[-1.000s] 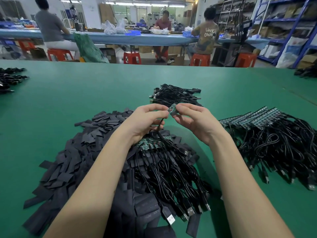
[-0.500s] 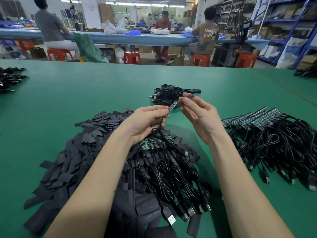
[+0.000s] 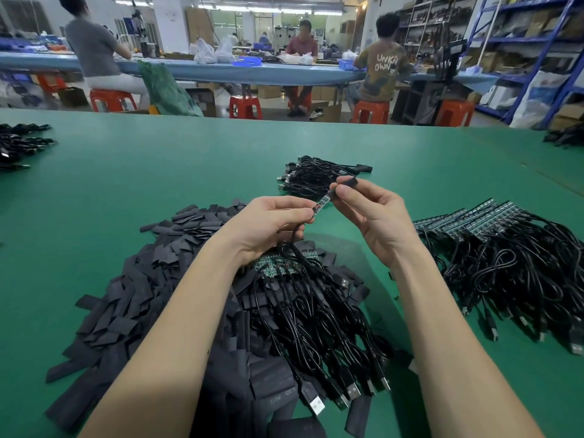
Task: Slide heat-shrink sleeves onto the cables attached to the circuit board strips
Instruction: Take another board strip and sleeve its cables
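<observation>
An assembly workshop: beyond the green worktable (image 3: 158, 172), workers on red stools (image 3: 245, 106) face a long bench (image 3: 221, 72), storage shelving (image 3: 518, 42) to its right.

Under the grips the bench (image 3: 158, 184) wears a matt green, felt-like cover, the flat sleeves (image 3: 120, 311) heaped below the left grip look like dull black plastic film, and the cables (image 3: 316, 311) are smooth, slightly glossy black, tipped with what seem bright metal plugs (image 3: 317, 406).
</observation>
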Demonstrator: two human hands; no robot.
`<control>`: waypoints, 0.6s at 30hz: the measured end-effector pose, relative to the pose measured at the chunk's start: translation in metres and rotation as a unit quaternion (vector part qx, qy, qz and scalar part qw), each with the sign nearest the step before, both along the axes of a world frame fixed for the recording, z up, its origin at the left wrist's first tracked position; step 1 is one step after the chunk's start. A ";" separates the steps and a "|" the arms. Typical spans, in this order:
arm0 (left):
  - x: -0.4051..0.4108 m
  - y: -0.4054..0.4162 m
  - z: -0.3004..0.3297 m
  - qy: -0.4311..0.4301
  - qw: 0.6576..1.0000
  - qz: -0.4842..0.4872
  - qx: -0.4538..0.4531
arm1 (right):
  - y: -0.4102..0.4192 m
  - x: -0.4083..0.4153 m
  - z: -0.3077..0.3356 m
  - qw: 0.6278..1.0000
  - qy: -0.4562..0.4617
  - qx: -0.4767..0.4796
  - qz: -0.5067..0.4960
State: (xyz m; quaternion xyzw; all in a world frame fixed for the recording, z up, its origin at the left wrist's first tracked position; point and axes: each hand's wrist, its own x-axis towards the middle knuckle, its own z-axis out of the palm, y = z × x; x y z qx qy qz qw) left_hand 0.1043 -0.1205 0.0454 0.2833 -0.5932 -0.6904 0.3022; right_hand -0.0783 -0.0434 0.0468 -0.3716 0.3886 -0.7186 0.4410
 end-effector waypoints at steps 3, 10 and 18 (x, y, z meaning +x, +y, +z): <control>0.005 -0.001 0.000 -0.037 0.997 -0.017 -0.067 | 0.004 -0.005 -0.002 0.999 0.023 0.018 0.027; 0.016 -0.001 0.000 -0.050 0.992 -0.079 -0.086 | 0.011 -0.013 -0.006 0.992 0.059 0.039 0.101; 0.018 -0.002 -0.004 -0.009 0.991 -0.119 -0.068 | 0.015 -0.013 -0.005 0.987 0.047 0.043 0.145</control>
